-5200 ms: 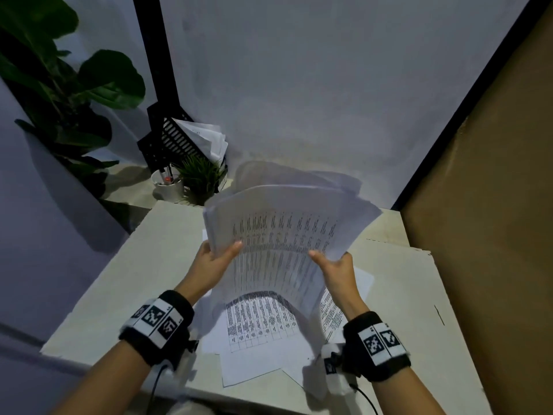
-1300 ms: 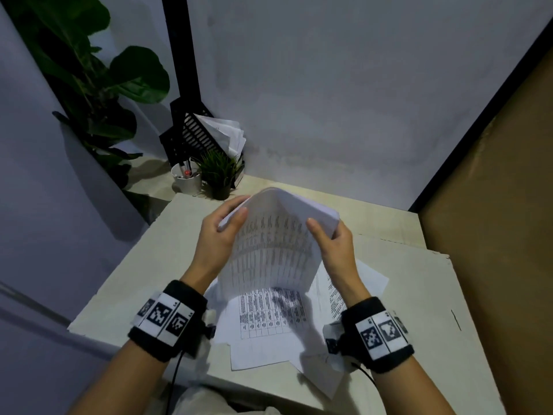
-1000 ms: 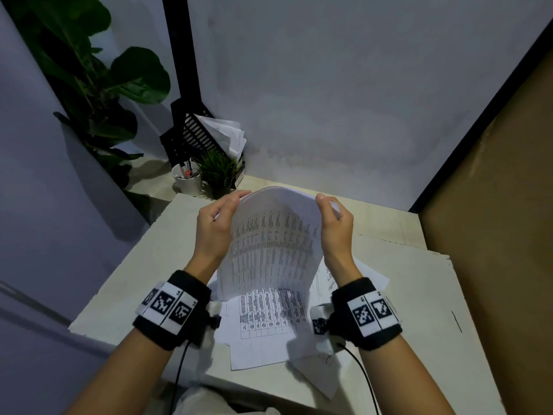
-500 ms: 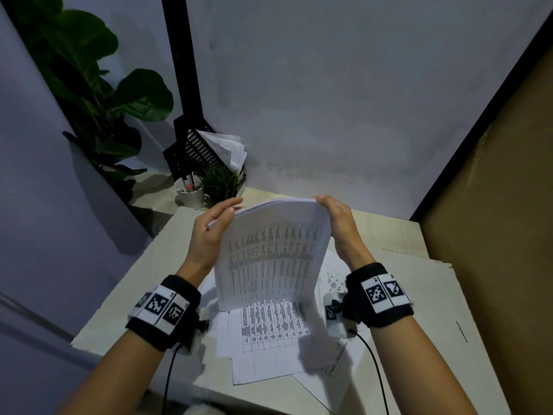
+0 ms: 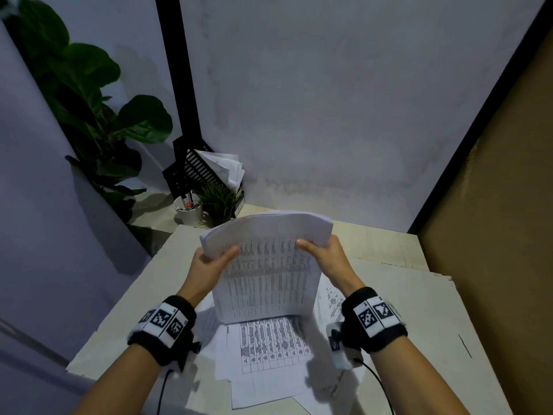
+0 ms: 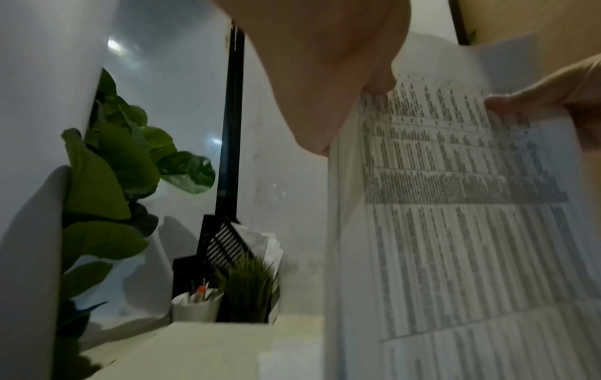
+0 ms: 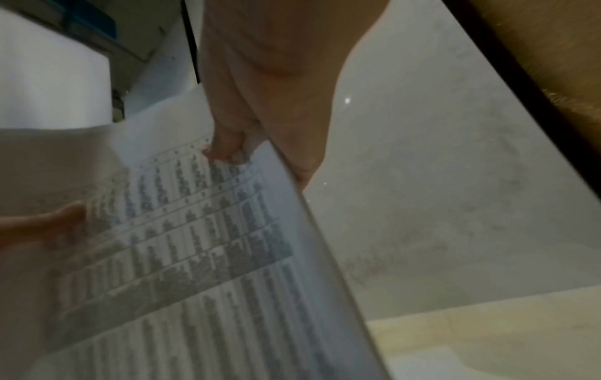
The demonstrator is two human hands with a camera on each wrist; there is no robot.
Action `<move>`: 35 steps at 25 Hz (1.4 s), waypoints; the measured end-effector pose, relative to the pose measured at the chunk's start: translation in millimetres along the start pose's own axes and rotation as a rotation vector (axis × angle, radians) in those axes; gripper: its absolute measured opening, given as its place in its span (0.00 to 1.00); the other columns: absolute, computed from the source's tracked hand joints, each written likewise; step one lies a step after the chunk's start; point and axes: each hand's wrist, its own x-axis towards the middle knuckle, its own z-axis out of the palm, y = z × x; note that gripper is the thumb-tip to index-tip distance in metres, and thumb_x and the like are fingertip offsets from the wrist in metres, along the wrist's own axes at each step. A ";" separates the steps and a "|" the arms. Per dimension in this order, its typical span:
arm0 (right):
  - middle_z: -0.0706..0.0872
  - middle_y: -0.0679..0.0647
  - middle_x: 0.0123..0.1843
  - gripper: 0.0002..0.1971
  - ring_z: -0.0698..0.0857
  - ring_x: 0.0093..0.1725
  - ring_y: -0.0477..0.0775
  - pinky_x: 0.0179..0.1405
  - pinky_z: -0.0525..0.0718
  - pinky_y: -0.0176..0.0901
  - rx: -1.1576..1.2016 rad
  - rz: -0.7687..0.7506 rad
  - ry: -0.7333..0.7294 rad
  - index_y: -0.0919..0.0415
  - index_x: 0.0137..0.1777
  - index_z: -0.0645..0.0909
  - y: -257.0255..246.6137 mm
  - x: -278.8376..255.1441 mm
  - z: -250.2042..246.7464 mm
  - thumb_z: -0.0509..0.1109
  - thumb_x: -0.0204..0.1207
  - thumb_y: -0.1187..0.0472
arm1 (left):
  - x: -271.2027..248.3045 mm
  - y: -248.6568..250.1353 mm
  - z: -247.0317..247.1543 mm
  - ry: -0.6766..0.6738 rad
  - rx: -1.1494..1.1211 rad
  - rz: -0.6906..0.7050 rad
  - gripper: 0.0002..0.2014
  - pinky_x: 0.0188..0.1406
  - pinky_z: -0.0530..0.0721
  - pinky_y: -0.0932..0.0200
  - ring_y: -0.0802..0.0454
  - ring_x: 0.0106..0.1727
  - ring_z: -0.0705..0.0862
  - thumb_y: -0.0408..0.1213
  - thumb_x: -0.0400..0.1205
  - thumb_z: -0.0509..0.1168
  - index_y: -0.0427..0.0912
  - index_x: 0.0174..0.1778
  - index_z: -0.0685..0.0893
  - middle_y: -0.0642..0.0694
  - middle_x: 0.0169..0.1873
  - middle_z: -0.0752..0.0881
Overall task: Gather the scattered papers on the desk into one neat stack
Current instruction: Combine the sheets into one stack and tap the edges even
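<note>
Item 1, sheaf of papers (image 5: 266, 265): held upright over the counter (image 5: 419, 310), lower edge at or just above the loose sheets (image 5: 269, 348) lying there; I cannot tell whether it touches. Printed tables face me. Five seconds back I had it fanned wide and ragged, sheets splaying at odd angles. Now the top edge reads as one curved, nearly flush band. I judge the squaring-up well along, with side edges close to aligned.

Item 2, left hand (image 5: 209, 268): at the upper left corner of the sheaf, thumb across the front, fingers (image 6: 325, 77) curled behind, pinching the sheets. It sat lower on the side edge a second ago and has moved up toward the corner. Wrist raised, forearm angled inward.

Item 3, right hand (image 5: 326, 259): mirror pose at the upper right corner, thumb on the printed face, fingers (image 7: 260, 102) wrapped round the back, clamped on the sheaf. Forearm angled inward likewise.

Item 4, loose sheets: several remain flat on the counter beneath and to the right of the sheaf, overlapping at skewed angles, not yet gathered. In my judgement the task is part done; these must join the sheaf before it counts as one stack.

Item 5, background: black file tray (image 5: 194, 172) holding other papers, a pen cup (image 5: 188, 209), a small potted plant (image 5: 220, 202), all at the far left corner, well apart from the work.
</note>
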 end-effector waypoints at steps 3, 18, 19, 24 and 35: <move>0.88 0.44 0.36 0.12 0.87 0.36 0.36 0.37 0.85 0.30 0.117 -0.089 0.075 0.53 0.41 0.82 -10.0 0.7 -7.9 0.72 0.69 0.73 | -0.8 17.2 -6.7 -0.032 -0.053 0.137 0.10 0.37 0.86 0.62 0.66 0.37 0.87 0.35 0.69 0.73 0.55 0.40 0.84 0.60 0.31 0.90; 0.88 0.42 0.45 0.14 0.86 0.45 0.39 0.58 0.85 0.44 -0.002 0.106 -0.089 0.47 0.47 0.81 24.5 -17.1 -5.5 0.72 0.71 0.69 | -11.1 -12.9 -15.7 -0.129 0.014 -0.012 0.29 0.37 0.88 0.63 0.58 0.40 0.89 0.63 0.48 0.77 0.57 0.43 0.83 0.54 0.35 0.92; 0.86 0.43 0.48 0.14 0.85 0.48 0.41 0.64 0.82 0.51 -0.057 0.167 -0.122 0.46 0.48 0.80 36.9 -22.7 -2.6 0.71 0.72 0.68 | -14.3 -26.0 -13.7 -0.123 0.006 -0.067 0.28 0.43 0.88 0.58 0.58 0.40 0.89 0.62 0.50 0.78 0.55 0.43 0.82 0.54 0.35 0.92; 0.87 0.51 0.49 0.11 0.87 0.49 0.44 0.55 0.87 0.46 -0.110 0.140 -0.049 0.60 0.57 0.83 33.8 -24.4 2.6 0.69 0.75 0.63 | -19.1 -51.6 -12.4 -0.112 0.000 -0.193 0.17 0.58 0.83 0.55 0.60 0.46 0.86 0.45 0.65 0.77 0.52 0.48 0.82 0.56 0.42 0.90; 0.77 0.62 0.70 0.28 0.79 0.64 0.60 0.54 0.82 0.48 -0.267 0.539 0.129 0.61 0.70 0.70 99.1 -12.0 -43.1 0.72 0.73 0.53 | -29.1 -79.8 -38.0 -0.009 0.210 -0.204 0.09 0.25 0.80 0.69 0.51 0.26 0.83 0.33 0.79 0.64 0.37 0.33 0.83 0.52 0.20 0.85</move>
